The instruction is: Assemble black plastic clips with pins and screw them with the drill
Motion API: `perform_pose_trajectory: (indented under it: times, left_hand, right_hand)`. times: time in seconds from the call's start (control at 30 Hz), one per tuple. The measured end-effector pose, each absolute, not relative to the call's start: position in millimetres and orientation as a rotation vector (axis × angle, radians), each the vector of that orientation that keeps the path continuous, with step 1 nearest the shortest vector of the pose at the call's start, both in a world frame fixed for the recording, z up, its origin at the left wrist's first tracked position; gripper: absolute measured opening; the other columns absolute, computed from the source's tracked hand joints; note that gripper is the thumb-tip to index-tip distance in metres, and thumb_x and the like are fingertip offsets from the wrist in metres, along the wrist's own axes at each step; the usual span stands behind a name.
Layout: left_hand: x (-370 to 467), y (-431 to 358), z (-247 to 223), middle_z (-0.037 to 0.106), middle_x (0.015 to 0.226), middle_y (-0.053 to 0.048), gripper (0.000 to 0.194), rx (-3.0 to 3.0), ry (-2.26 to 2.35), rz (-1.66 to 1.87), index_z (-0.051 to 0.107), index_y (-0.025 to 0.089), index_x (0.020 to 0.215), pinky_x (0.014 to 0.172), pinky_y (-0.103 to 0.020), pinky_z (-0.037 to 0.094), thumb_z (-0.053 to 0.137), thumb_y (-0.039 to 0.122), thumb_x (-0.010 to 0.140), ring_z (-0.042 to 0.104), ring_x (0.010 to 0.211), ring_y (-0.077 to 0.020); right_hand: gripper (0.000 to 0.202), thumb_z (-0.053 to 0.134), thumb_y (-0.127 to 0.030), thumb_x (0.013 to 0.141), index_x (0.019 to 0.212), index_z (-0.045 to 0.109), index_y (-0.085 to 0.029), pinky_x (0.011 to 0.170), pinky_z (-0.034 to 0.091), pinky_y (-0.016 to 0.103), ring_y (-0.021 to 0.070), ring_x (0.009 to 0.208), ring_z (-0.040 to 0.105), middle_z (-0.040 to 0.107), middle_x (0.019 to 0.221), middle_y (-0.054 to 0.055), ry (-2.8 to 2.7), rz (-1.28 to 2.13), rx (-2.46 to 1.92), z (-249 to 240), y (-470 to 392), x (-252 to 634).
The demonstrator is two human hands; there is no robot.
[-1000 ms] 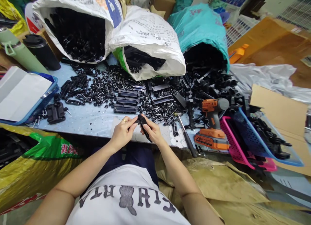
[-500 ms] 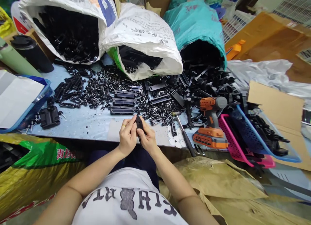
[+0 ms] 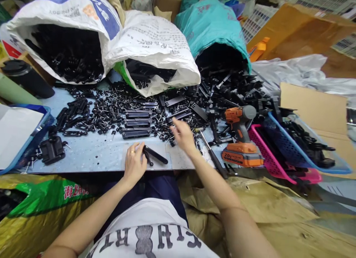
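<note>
My left hand [image 3: 135, 161] is closed at the near edge of the table, its fingertips on the end of a long black plastic part [image 3: 157, 155]. That part lies slanted on a pale sheet, a second slim black piece beside it and partly under the fingers. My right hand [image 3: 183, 136] hovers at the near side of a heap of loose screws [image 3: 165, 133], its fingers apart and nothing visible in them. Beyond my left hand, several assembled black parts [image 3: 136, 133] lie stacked in a row.
White sacks [image 3: 155, 39] and a teal sack [image 3: 214, 28] spill black parts along the back. On the right are a hammer [image 3: 210, 150], an orange cordless drill [image 3: 241, 139], a pink basket [image 3: 274, 165] and a blue basket [image 3: 300, 150]. A tumbler [image 3: 27, 79] stands at left.
Both hands held a black part together before. They have separated: the part now lies on the table at my left hand, and my right hand has moved right and forward to the screws.
</note>
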State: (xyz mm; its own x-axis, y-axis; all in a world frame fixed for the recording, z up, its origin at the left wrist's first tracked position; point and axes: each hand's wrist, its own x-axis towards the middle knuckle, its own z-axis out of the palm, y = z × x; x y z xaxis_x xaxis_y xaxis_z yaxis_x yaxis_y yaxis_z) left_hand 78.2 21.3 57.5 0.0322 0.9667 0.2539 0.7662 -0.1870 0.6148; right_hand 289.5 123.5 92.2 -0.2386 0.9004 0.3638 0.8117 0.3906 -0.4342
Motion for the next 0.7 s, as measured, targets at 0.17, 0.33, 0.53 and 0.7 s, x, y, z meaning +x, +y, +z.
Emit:
perform_pose_trajectory:
  times: [0.17, 0.33, 0.53, 0.7]
  left_hand:
    - [85, 46, 69, 0.057, 0.119, -0.009, 0.045, 2.620, 1.097, 0.395, 0.053, 0.024, 0.122, 0.105, -0.052, 0.026, 0.049, 0.010, 0.080, 0.045, 0.120, -0.0262]
    - [80, 51, 63, 0.063, 0.092, -0.010, 0.037, 2.699, 1.204, 0.201, 0.052, 0.015, 0.121, 0.080, -0.037, 0.042, 0.040, 0.007, 0.087, 0.057, 0.089, -0.0221]
    - [62, 47, 59, 0.060, 0.094, -0.011, 0.030, 2.563, 1.506, 0.146, 0.053, 0.015, 0.118, 0.075, -0.034, 0.042, 0.046, 0.021, 0.089, 0.055, 0.091, -0.0242]
    - [69, 55, 53, 0.058, 0.103, -0.009, 0.031, 2.510, 1.386, 0.234, 0.050, 0.018, 0.119, 0.083, -0.035, 0.042, 0.046, 0.026, 0.089, 0.053, 0.097, -0.0228]
  right_hand:
    - [0.033, 0.039, -0.021, 0.090, 0.116, 0.051, -0.006, 0.085, 0.044, 0.041, 0.0280, 0.103, 0.055, 0.059, 0.106, 0.022, -1.731, -0.195, -2.340, 124, 179, 365]
    - [0.033, 0.033, -0.012, 0.089, 0.119, 0.043, -0.004, 0.075, 0.045, 0.035, 0.0260, 0.092, 0.061, 0.060, 0.098, 0.023, -1.560, -0.124, -2.758, 103, 164, 400]
    - [0.039, 0.036, -0.021, 0.091, 0.128, 0.039, -0.010, 0.076, 0.041, 0.031, 0.0236, 0.099, 0.056, 0.057, 0.110, 0.017, -2.035, -0.165, -2.170, 97, 124, 391]
    - [0.035, 0.036, -0.032, 0.095, 0.123, 0.050, -0.017, 0.071, 0.035, 0.028, 0.0194, 0.088, 0.055, 0.061, 0.097, 0.010, -2.734, -0.009, -1.477, 102, 91, 343]
